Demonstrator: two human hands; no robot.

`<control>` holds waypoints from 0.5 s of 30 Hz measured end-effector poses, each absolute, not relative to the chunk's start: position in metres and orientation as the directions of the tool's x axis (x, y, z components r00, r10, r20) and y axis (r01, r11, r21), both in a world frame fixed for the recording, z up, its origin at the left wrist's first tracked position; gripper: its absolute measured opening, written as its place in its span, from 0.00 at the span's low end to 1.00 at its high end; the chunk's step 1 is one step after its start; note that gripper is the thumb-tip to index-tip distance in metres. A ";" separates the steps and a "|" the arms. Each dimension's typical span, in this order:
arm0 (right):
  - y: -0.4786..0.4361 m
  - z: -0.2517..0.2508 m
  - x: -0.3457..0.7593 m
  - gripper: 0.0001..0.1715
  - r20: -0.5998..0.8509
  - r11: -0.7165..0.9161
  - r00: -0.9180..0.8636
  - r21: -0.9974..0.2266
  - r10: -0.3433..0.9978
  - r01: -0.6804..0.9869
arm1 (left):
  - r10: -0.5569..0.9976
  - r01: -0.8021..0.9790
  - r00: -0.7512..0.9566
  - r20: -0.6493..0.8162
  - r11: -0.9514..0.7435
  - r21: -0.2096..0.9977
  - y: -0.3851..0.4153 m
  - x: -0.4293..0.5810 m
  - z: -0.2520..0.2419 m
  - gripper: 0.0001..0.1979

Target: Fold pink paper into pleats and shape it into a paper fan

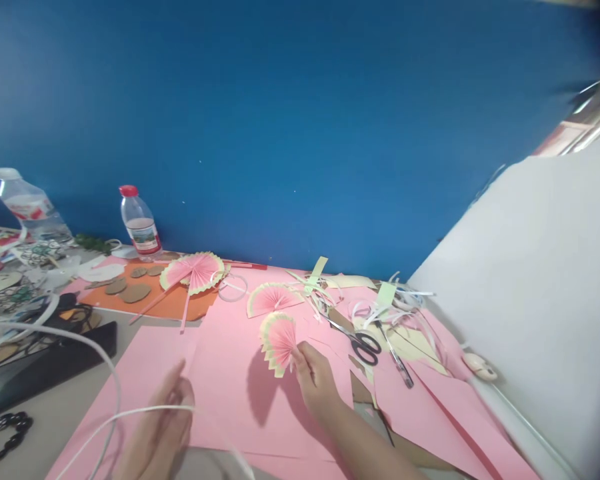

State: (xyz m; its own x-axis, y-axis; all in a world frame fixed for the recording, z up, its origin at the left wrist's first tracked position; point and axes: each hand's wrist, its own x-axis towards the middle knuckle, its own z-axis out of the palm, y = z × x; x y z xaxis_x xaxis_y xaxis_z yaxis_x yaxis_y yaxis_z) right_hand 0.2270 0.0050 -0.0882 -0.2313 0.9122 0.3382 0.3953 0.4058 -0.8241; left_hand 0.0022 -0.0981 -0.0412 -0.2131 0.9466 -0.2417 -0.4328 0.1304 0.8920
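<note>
My right hand (314, 375) pinches the narrow end of a pleated pink paper fan (281, 339) with a zigzag yellow-green border. The fan is raised over the pink paper sheets (225, 387) and casts a shadow on them. My left hand (163, 427), a little blurred, holds nothing; its fingers are stretched out above the sheets at the lower left. Just behind the held fan lies a second pleated half-round fan (273, 299). Farther left, a larger round fan (200, 272) with two pink sticks rests on orange paper (165, 305).
Black-handled scissors (366, 347) and a pen (397, 357) lie to the right among paper scraps (410, 340). Two bottles, one red-capped (143, 230), stand near the blue wall (290, 133). A white cable (100, 357) crosses the left front, near a black beaded bracelet (13, 430).
</note>
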 end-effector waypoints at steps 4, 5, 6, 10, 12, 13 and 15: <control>0.006 -0.089 0.227 0.21 0.361 0.427 -0.232 -0.817 0.903 0.387 | 0.864 -0.526 -0.480 0.152 -0.422 0.738 -0.045 0.017 -0.023 0.29; 0.006 -0.089 0.227 0.21 0.366 0.430 -0.231 -0.817 0.902 0.384 | 0.844 -0.542 -0.492 0.212 -0.488 0.685 -0.029 0.021 -0.016 0.30; 0.006 -0.089 0.227 0.21 0.369 0.432 -0.229 -0.817 0.901 0.382 | 0.847 -0.562 -0.472 0.245 -0.503 0.657 -0.011 0.026 -0.010 0.30; 0.007 -0.092 0.227 0.21 0.393 0.441 -0.202 -0.814 0.897 0.379 | 0.947 -0.649 -0.235 0.218 -0.320 0.690 0.056 0.044 0.006 0.30; 0.007 -0.094 0.228 0.21 0.413 0.452 -0.183 -0.804 0.892 0.386 | 0.975 -0.648 -0.129 0.179 -0.220 0.729 0.079 0.056 0.005 0.28; 0.006 -0.095 0.229 0.21 0.426 0.460 -0.175 -0.797 0.888 0.391 | 0.984 -0.637 -0.084 0.156 -0.173 0.751 0.086 0.062 0.002 0.25; 0.006 -0.097 0.229 0.21 0.456 0.484 -0.169 -0.778 0.874 0.401 | 0.992 -0.605 -0.020 0.122 -0.109 0.789 0.092 0.073 -0.009 0.16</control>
